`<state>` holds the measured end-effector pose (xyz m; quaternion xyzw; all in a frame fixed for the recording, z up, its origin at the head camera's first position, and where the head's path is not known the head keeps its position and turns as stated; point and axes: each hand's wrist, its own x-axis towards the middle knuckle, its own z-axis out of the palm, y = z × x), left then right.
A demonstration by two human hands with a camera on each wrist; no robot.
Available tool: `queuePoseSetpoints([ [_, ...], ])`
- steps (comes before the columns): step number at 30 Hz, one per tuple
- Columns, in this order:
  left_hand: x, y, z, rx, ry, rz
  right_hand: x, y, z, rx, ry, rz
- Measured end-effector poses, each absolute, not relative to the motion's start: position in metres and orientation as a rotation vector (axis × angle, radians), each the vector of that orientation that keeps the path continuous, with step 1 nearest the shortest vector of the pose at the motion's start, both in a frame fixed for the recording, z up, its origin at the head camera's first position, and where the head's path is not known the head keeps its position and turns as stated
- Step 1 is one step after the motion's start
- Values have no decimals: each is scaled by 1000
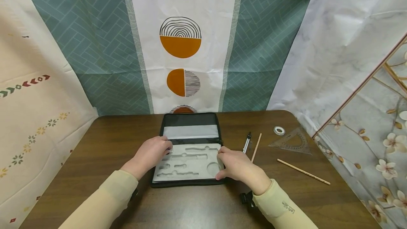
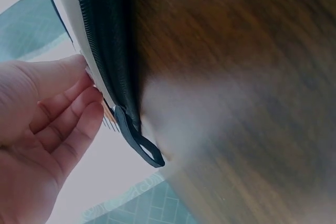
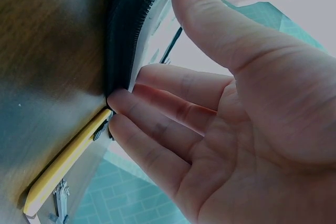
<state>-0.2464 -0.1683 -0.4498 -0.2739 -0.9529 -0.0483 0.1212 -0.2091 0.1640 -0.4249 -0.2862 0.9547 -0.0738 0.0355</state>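
Observation:
An open black zip case (image 1: 190, 118) lies on the table with a pale grey moulded tray (image 1: 194, 162) in its near half; the hollows I see in the tray hold nothing. My left hand (image 1: 152, 153) is at the tray's left side, thumb and fingertips pinching a small clear piece (image 1: 170, 150) whose kind I cannot tell. In the left wrist view, the thumb meets the tray's edge beside the zip (image 2: 92, 40). My right hand (image 1: 236, 165) touches the right side of the tray, its fingers (image 3: 157, 124) nearly straight and spread along the edge, thumb toward the near corner.
Right of the case lie a compass (image 1: 247, 142), two thin wooden sticks (image 1: 256, 147) (image 1: 303, 171), a clear set square (image 1: 294, 142) and a white roll of tape (image 1: 279, 130). A yellow flat tool (image 3: 65, 163) lies beside the case. Patterned cloths (image 1: 105, 45) hang around the table.

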Motion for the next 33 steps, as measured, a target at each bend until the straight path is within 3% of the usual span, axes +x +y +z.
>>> queuePoseSetpoints([
  [33, -247, -165, -453, -776, -2757, -163, -208, 164, -425, -885, 2937, -228],
])
